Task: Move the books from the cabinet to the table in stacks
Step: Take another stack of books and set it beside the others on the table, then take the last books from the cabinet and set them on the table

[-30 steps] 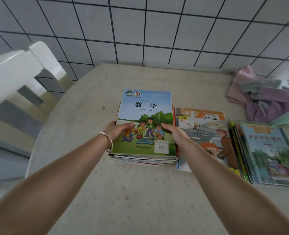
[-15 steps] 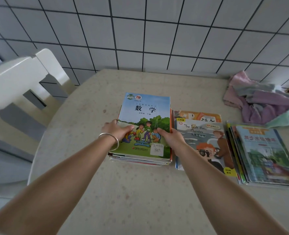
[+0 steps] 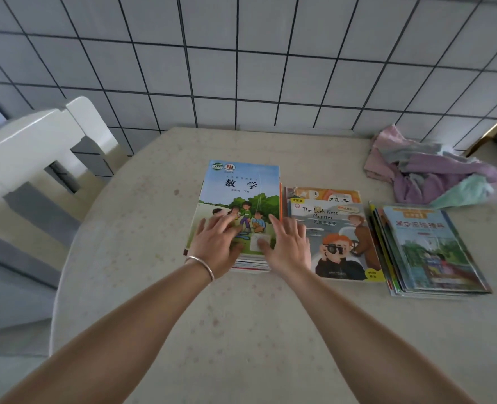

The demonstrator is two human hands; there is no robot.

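while both hands lie flat on it, the math book stack (image 3: 238, 199) sits on the table (image 3: 241, 330), just left of the loch ness stack (image 3: 333, 240), its long axis running away from the person. the left hand (image 3: 216, 246) and right hand (image 3: 286, 247) have straight, spread fingers on the near end of the top cover, gripping nothing; both are equally near. judging by this, the stack is placed.

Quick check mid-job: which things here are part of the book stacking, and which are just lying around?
Job: maths book stack, Loch Ness stack, third stack, table, left hand, right hand.

Lying about: crumpled cloths, white chair.
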